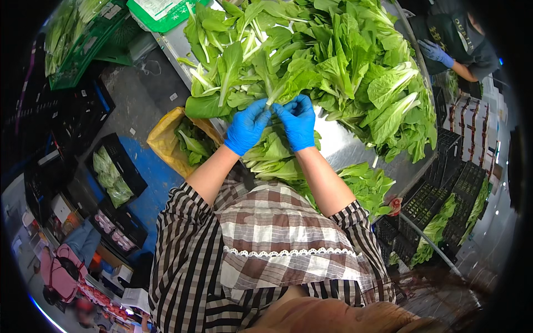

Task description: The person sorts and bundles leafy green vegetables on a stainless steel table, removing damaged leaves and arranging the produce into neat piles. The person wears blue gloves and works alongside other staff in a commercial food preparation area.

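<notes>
Both my hands wear blue gloves and meet over the near edge of a metal table (339, 139). My left hand (248, 125) and my right hand (296, 120) pinch the pale stem end of a leafy green (291, 83), whose leaves point away from me. A large heap of leafy greens (345, 54) covers the table beyond and to the right. More greens (277, 160) lie under my wrists, against the apron, and another bunch (366, 183) lies by my right forearm. Left of my left hand, a yellow bag (166, 141) stands with leaves in it.
A green crate (79, 54) of bagged greens is at upper left, a green container (160, 14) on the table's far left corner. Black crates with wrapped produce (112, 175) stand on the left floor, stacked black crates (424, 200) at right. A gloved co-worker (462, 45) is at upper right.
</notes>
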Demonstrator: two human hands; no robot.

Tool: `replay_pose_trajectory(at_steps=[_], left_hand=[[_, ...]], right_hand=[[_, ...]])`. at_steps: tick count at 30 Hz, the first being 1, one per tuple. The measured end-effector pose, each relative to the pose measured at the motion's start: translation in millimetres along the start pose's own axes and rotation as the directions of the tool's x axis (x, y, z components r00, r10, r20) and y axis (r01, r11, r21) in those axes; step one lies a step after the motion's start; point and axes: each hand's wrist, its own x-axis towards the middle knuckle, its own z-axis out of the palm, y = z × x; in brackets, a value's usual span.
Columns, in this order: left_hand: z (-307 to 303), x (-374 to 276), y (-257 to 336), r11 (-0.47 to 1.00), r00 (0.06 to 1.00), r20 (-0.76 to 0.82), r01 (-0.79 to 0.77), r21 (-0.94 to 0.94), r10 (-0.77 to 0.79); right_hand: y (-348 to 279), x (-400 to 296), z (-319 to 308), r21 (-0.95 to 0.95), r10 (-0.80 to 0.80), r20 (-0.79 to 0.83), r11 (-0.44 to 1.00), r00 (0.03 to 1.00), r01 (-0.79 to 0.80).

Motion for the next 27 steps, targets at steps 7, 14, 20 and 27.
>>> replay_pose_trajectory(at_steps=[7, 14, 20, 27], left_hand=[[1.1, -0.6, 2.0, 0.988, 0.984, -0.149, 0.075, -0.133, -0.095], [6.8, 7.0, 0.2, 0.995, 0.997, -0.058, 0.039, -0.096, -0.045], [8.0, 10.3, -2.3, 0.973, 0.975, -0.150, 0.135, -0.187, -0.164], [6.1, 16.9, 6.7, 0.848, 0.903, -0.193, 0.261, -0.462, -0.383]], right_hand=[[5.4, 0.6, -0.8, 0.102, 0.089, 0.011, 0.991, 0.996, -0.089], [16.2, -4.3, -13.4, 0.115, 0.111, 0.031, 0.987, 0.993, -0.114], [16.9, -5.0, -10.4, 0.110, 0.135, -0.012, 0.985, 0.991, -0.133], [26.9, -6.0, -17.7, 0.096, 0.066, -0.040, 0.993, 0.997, -0.062]])
